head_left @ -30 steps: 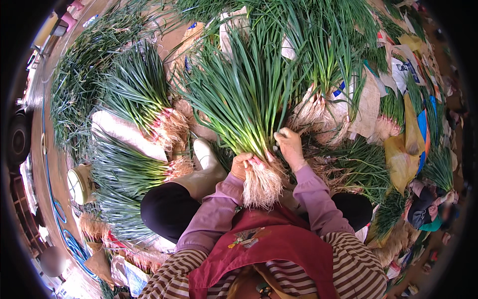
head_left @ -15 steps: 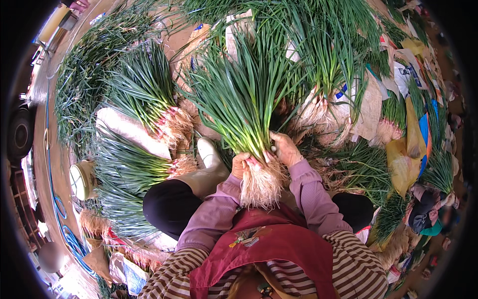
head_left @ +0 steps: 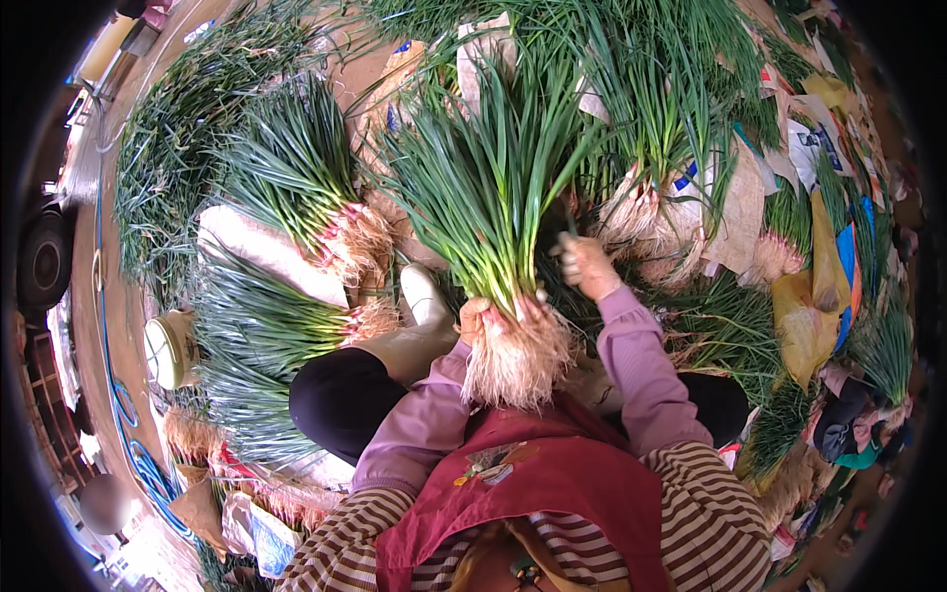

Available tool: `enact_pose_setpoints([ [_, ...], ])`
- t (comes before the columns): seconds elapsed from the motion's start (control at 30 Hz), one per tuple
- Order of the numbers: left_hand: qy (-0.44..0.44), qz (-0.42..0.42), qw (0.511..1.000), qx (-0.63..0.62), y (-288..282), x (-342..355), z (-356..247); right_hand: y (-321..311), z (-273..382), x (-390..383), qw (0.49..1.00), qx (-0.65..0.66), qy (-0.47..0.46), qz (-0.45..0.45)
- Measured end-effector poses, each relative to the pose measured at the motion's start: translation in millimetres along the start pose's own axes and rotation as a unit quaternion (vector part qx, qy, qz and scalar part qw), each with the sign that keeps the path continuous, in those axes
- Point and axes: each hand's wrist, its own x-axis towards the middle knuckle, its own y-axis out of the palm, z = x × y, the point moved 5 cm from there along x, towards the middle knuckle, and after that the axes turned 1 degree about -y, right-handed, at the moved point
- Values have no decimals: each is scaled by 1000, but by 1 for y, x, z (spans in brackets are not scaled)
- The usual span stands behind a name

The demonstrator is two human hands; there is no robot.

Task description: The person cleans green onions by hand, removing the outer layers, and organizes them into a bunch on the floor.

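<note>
A big bunch of green onions (head_left: 518, 286) stands in front of me, its leaves fanned away and its pale, shaggy roots hanging toward my lap. My left hand (head_left: 473, 321) is closed round the left side of the bunch, just above the roots. Right of the stalks and apart from them is my right hand (head_left: 589, 268). Its fingers are curled in and the tips are somewhat blurred; whatever they pinch, if anything, I cannot make out.
Two more bundles, an upper onion bundle (head_left: 316, 187) and a lower onion bundle (head_left: 286, 345), lie at left on sacking. A lidded bucket (head_left: 168, 350) and blue hose (head_left: 128, 449) are farther left. More onions (head_left: 656, 148) and sacks (head_left: 740, 217) spread across the right. A person (head_left: 853, 414) crouches at far right.
My right hand has let go of the bunch's right side and moved up and to the right. My left hand keeps its hold, and the bunch stays in nearly the same place.
</note>
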Motion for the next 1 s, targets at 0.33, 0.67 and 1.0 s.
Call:
enact_pose_setpoints([
  [0.33,16,-73,995,61,24,42,-14,-5,-43,-82,981,47,-60,176],
  [0.67,21,33,999,19,91,89,-18,61,21,-204,920,-185,-327,112],
  [1.0,60,73,994,53,139,-51,-44,-18,62,-277,857,233,-382,255],
])
